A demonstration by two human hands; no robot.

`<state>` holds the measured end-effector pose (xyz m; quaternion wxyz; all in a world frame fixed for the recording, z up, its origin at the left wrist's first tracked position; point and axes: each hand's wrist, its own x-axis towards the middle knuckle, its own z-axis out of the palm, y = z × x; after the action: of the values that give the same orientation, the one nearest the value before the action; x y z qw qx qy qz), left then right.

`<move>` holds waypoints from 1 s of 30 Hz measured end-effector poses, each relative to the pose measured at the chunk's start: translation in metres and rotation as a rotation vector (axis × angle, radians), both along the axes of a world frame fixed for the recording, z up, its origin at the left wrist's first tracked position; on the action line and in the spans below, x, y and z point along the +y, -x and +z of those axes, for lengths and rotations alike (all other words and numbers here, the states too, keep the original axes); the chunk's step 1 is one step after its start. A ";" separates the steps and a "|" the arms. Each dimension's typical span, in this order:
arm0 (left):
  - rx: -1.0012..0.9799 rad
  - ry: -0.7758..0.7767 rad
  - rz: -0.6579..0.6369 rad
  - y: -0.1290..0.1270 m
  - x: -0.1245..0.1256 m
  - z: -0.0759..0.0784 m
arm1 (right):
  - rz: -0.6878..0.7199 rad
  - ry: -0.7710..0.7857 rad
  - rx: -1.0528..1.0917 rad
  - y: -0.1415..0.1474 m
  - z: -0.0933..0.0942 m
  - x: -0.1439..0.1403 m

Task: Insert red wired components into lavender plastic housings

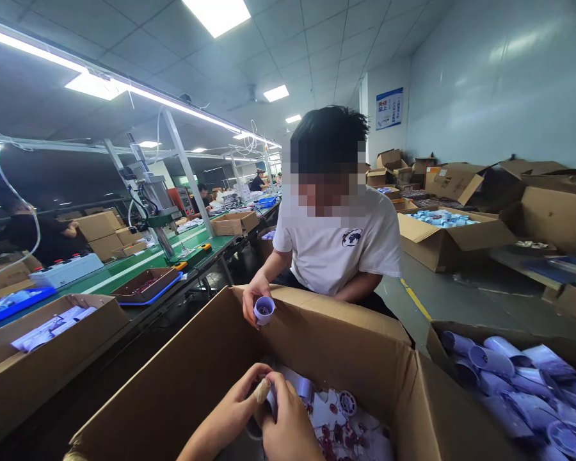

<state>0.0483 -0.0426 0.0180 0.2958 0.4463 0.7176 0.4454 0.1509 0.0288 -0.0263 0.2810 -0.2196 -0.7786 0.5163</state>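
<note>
Factory floor with green workbenches, blue wall poster [389, 108] unreadable, large cardboard box [317, 333] in front, left hand [230, 410] and right hand [288, 426] together inside it, clamped on small lavender part [271, 398], co-worker's hand [253, 304] at its far rim holding lavender cup [264, 310]

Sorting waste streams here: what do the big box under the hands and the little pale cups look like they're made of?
The big box looks like brown corrugated cardboard, matte, with creased flaps. The pale cup in the co-worker's hand seems to be smooth lilac plastic with a thin rim, though this is uncertain. The left hand and right hand close on a similar piece, mostly hidden.
</note>
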 end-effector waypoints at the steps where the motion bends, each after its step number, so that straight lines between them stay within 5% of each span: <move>1: 0.001 0.005 -0.001 -0.001 0.000 0.000 | 0.004 0.000 -0.012 -0.001 0.002 0.000; 5: 0.101 -0.013 0.036 0.000 0.004 -0.003 | -0.008 -0.019 -0.150 -0.004 0.014 0.002; 10: 0.589 -0.142 0.391 0.013 0.026 0.010 | -0.002 -0.073 -0.353 -0.007 0.026 0.004; 14: 0.945 -0.011 0.598 0.030 0.061 0.032 | 0.018 -0.113 -0.358 -0.008 0.025 0.003; 19: 1.064 0.198 0.494 0.048 0.091 0.043 | 0.042 -0.112 -0.378 -0.010 0.028 0.004; 24: 1.155 -0.129 0.493 0.046 0.080 0.037 | 0.032 -0.112 -0.411 -0.010 0.031 0.007; 30: 1.120 -0.512 0.356 0.000 0.036 0.054 | 0.033 -0.133 -0.293 -0.011 0.025 0.011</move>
<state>0.0487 -0.0065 0.0725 -0.3184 0.5419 0.6975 0.3442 0.1618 0.0397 -0.0017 0.1696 -0.2605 -0.8474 0.4305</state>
